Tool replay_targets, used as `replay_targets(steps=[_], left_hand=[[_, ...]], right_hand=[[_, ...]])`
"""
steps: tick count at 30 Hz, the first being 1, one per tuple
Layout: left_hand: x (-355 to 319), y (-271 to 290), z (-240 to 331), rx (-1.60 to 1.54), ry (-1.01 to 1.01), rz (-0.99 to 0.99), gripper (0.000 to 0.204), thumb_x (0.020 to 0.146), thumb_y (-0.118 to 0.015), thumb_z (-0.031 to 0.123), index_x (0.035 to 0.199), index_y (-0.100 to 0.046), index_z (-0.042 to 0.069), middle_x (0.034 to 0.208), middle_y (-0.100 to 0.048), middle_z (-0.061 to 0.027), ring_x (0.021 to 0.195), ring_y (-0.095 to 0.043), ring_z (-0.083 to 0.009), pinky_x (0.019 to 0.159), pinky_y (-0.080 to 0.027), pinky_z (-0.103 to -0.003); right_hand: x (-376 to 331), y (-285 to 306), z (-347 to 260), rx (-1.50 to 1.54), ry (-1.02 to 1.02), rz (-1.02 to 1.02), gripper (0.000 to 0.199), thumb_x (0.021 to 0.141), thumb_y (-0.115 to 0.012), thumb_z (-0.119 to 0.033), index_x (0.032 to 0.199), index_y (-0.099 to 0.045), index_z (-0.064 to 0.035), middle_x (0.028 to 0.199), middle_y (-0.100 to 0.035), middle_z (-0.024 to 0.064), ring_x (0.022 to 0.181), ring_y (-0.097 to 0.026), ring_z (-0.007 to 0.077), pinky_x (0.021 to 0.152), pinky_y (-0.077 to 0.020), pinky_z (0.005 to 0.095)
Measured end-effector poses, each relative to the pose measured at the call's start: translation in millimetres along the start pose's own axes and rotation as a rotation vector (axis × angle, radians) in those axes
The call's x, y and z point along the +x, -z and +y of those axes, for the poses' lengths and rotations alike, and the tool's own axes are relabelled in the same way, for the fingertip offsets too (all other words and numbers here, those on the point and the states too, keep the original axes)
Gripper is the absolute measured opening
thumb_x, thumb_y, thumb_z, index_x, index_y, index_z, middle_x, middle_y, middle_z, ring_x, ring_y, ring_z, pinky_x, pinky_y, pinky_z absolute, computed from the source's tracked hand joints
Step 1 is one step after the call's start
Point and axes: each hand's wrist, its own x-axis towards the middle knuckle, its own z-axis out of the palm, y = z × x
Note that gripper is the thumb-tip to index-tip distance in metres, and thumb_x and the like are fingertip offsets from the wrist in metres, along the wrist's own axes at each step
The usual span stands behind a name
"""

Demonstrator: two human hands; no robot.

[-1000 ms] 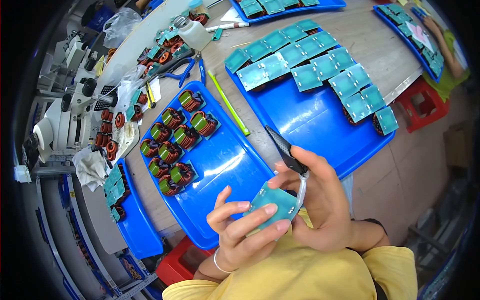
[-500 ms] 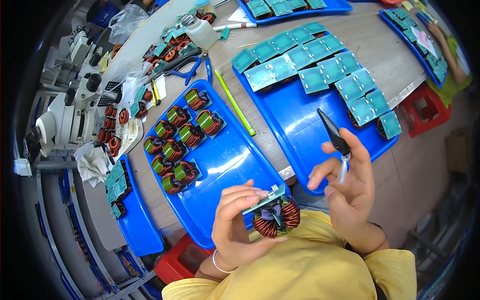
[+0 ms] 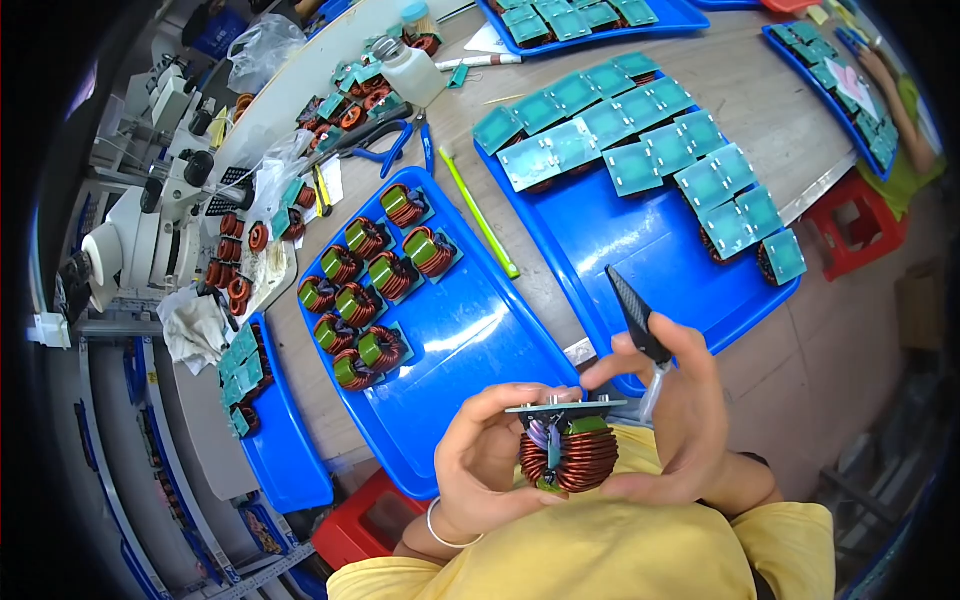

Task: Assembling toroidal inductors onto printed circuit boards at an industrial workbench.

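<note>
In front of my chest, my left hand holds a copper-wound toroidal coil by its side, with fingers at the top and thumb underneath. A green circuit board lies along the coil's top, edge-on to me. Between the fingers of my right hand is a black, tapered tool with a translucent end; its kind is unclear. The tool's narrow tip points up and away. My right thumb is at the coil's lower right side, and a right fingertip is close to the board's far edge.
A blue tray of several coils lies ahead left. Another blue tray ahead right bears coils under green boards. Between them lies a yellow-green stick. Blue-handled pliers, a white bottle and a microscope stand farther left.
The coil has turned so that its board lies nearly level. My right hand has come down and left with the black tool, and its thumb now meets the coil.
</note>
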Motion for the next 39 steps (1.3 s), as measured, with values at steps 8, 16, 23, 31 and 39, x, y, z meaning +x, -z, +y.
replay_targets(steps=[8,16,23,31,39], left_hand=[[4,5,-2,0.006,-0.048,-0.123,0.068,0.065,-0.077,0.001,0.121,-0.039,-0.006,0.118,-0.042,-0.0182,0.118,-0.043,-0.0319,0.099,-0.036,-0.043],[3,3,0,-0.041,0.034,-0.149,0.065,0.068,-0.073,-0.001,0.123,-0.038,-0.005,0.122,-0.039,-0.0179,0.120,-0.041,-0.0316,0.100,-0.036,-0.044],[4,3,0,0.168,0.193,-0.189,0.066,0.069,-0.072,-0.001,0.126,-0.038,-0.008,0.123,-0.039,-0.0157,0.117,-0.043,-0.0265,0.099,-0.037,-0.037],[1,-6,0,-0.037,0.289,-0.122,0.068,0.069,-0.073,0.000,0.126,-0.038,-0.008,0.121,-0.042,-0.0148,0.116,-0.045,-0.0255,0.100,-0.036,-0.036],[0,-5,0,-0.007,0.317,-0.136,0.070,0.067,-0.074,0.001,0.126,-0.037,-0.008,0.123,-0.040,-0.0143,0.116,-0.045,-0.0247,0.100,-0.036,-0.036]], right_hand=[[-7,-7,-9,-0.091,0.065,0.065,0.091,0.059,-0.083,-0.013,0.130,-0.030,0.0025,0.117,-0.044,0.0164,0.105,-0.051,0.0246,0.087,-0.0412,0.0316],[-10,-9,-10,-0.088,0.154,0.130,0.088,0.058,-0.083,-0.011,0.128,-0.032,0.0034,0.116,-0.045,0.0155,0.103,-0.050,0.0239,0.084,-0.0432,0.0300],[-6,-1,-18,-0.323,0.135,0.031,0.110,0.054,-0.087,-0.010,0.137,-0.014,-0.0088,0.118,-0.034,0.0122,0.094,-0.054,0.0240,0.074,-0.0495,0.0333],[-3,-13,-12,-0.211,0.268,0.216,0.080,0.058,-0.083,-0.014,0.123,-0.041,0.0044,0.113,-0.044,0.0160,0.092,-0.053,0.0249,0.072,-0.0446,0.0299],[-4,-11,-17,-0.240,0.199,0.248,0.081,0.057,-0.084,-0.016,0.122,-0.041,0.0061,0.113,-0.048,0.0173,0.100,-0.051,0.0255,0.081,-0.0434,0.0289]])
